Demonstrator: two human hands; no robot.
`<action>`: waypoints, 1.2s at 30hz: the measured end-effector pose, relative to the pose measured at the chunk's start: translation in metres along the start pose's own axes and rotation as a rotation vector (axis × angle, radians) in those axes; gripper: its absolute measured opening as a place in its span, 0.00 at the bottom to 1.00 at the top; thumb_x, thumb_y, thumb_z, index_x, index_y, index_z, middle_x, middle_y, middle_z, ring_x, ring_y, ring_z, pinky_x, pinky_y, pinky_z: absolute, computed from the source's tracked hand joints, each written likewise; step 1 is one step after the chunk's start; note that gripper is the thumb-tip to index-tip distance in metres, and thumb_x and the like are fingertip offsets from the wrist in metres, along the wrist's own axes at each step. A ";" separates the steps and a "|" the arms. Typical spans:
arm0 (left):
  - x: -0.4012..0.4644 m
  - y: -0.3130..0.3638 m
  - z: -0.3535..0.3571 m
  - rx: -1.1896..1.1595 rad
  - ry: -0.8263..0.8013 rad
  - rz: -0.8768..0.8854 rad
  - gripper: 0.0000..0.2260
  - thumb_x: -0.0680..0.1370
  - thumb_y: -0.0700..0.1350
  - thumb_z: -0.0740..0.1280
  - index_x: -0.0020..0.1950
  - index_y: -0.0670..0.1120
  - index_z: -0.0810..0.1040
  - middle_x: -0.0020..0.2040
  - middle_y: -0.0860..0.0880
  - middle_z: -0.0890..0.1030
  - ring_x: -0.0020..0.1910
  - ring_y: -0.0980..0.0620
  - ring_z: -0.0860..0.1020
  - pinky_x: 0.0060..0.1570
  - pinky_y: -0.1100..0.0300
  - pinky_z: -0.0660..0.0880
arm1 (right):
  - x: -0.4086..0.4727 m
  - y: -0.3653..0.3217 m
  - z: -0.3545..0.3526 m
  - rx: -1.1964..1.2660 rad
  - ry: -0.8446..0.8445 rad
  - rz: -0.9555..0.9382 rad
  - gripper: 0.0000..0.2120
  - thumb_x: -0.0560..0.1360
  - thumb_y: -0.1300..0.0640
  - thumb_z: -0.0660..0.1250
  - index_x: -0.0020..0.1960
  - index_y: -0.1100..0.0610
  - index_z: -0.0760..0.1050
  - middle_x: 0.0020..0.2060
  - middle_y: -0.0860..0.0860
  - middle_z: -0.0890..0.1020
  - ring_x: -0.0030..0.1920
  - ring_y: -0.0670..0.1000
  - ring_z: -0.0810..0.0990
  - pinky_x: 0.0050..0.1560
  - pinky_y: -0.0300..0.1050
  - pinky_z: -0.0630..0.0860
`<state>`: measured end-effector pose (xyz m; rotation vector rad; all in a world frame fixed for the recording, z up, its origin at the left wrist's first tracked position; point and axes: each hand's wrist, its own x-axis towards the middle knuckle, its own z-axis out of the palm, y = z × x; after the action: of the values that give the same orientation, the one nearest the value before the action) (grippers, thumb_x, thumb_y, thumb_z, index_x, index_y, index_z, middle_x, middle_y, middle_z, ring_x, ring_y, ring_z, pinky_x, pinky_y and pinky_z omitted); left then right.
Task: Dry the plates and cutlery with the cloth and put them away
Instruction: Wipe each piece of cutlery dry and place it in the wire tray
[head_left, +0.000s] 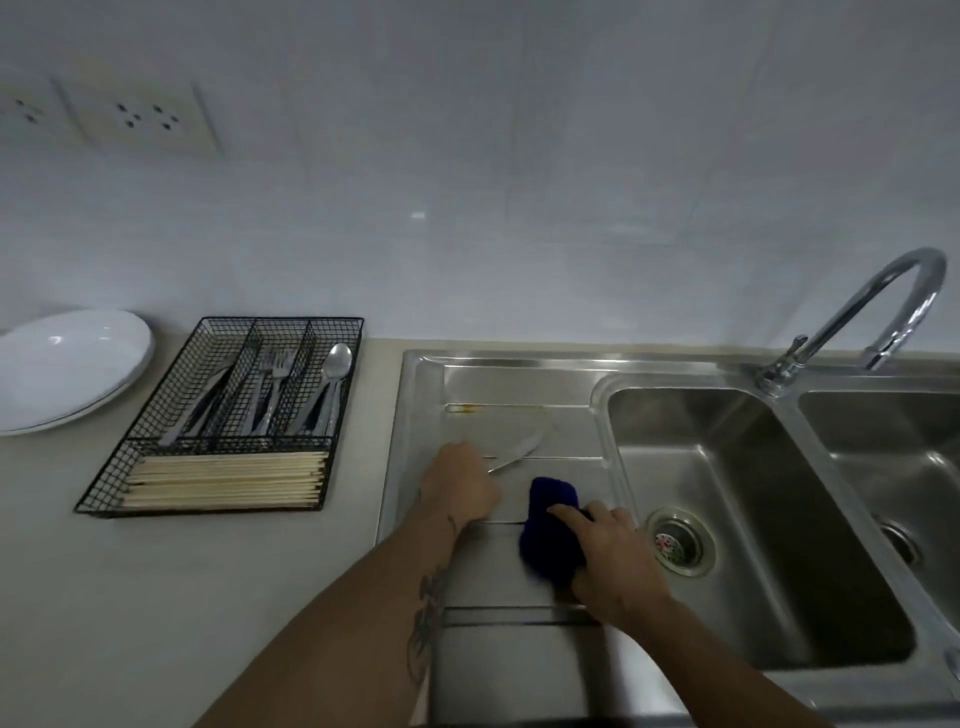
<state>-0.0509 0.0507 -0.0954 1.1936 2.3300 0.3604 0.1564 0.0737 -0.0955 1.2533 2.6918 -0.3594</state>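
My left hand (460, 488) grips the handle of a table knife (514, 453) over the steel draining board (498, 389); the blade points up and to the right. My right hand (610, 561) holds a dark blue cloth (550, 527) just right of the knife, index finger lying across the cloth. A black wire cutlery tray (156, 467) on the counter to the left holds knives, forks (275, 374), a spoon (335, 364) and wooden chopsticks (223, 480). White plates (67, 364) are stacked at the far left.
A double steel sink (753, 519) with a drain strainer (678, 543) lies right of the draining board, with a curved tap (883, 306) behind it. Wall sockets (140, 117) sit on the tiled wall at upper left. Beige counter (208, 597) surrounds the tray.
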 end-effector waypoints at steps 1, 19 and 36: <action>-0.005 -0.005 -0.005 0.000 0.008 0.020 0.13 0.74 0.46 0.70 0.55 0.42 0.79 0.54 0.44 0.81 0.51 0.45 0.81 0.44 0.58 0.76 | 0.001 -0.004 -0.003 0.069 0.033 0.015 0.35 0.71 0.54 0.67 0.75 0.44 0.57 0.63 0.49 0.72 0.60 0.52 0.70 0.60 0.45 0.70; -0.073 -0.083 -0.097 -0.082 0.279 0.372 0.06 0.72 0.38 0.67 0.41 0.50 0.78 0.39 0.54 0.77 0.39 0.55 0.76 0.38 0.62 0.72 | 0.023 -0.132 -0.031 -0.076 0.524 -0.105 0.43 0.53 0.55 0.81 0.67 0.55 0.72 0.58 0.56 0.78 0.59 0.60 0.76 0.56 0.57 0.75; -0.089 -0.097 -0.100 -0.025 0.413 0.688 0.03 0.77 0.38 0.66 0.45 0.45 0.78 0.42 0.54 0.74 0.40 0.54 0.72 0.41 0.61 0.69 | -0.009 -0.137 -0.040 -0.071 0.594 -0.198 0.39 0.60 0.58 0.79 0.69 0.56 0.71 0.59 0.56 0.78 0.59 0.58 0.77 0.57 0.54 0.77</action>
<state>-0.1277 -0.0791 -0.0266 2.0504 2.1389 0.9410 0.0556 -0.0065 -0.0344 1.2259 3.2963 0.1148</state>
